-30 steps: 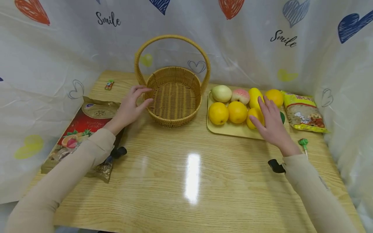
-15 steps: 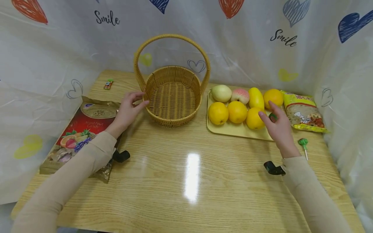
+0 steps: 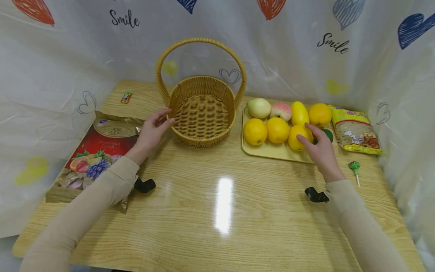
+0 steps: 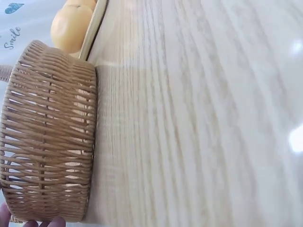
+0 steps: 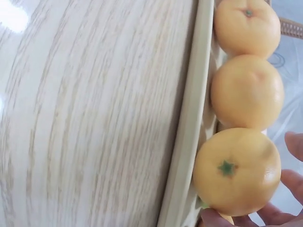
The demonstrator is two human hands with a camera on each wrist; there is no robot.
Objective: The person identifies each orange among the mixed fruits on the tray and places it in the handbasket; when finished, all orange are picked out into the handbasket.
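Note:
The wicker basket (image 3: 202, 142) with a tall arched handle stands at the back of the table. At its left rim is my left hand (image 3: 151, 133), thumb and fingers pinching the edge; in the left wrist view fingertips (image 4: 57, 222) show at the basket's side. My right hand (image 3: 321, 149) grips the front-right orange (image 3: 297, 140) on the yellow tray (image 3: 268, 153). In the right wrist view fingers curve around that orange (image 5: 236, 172), which shows a green star-shaped stem mark. Two more oranges (image 3: 255, 131) sit in line to its left.
Behind them lie a pale green fruit (image 3: 259, 108), a peach (image 3: 281, 112), a yellow oblong fruit (image 3: 299, 113) and another orange (image 3: 320, 115). A snack bag (image 3: 357, 130) and green lollipop (image 3: 354, 166) are right; a candy bag (image 3: 102, 145) and small wrapped candy (image 3: 126, 97), left.
My right hand has come down from hovering over the fruit and closed around the front-right orange. My left hand has moved slightly lower onto the basket's rim.

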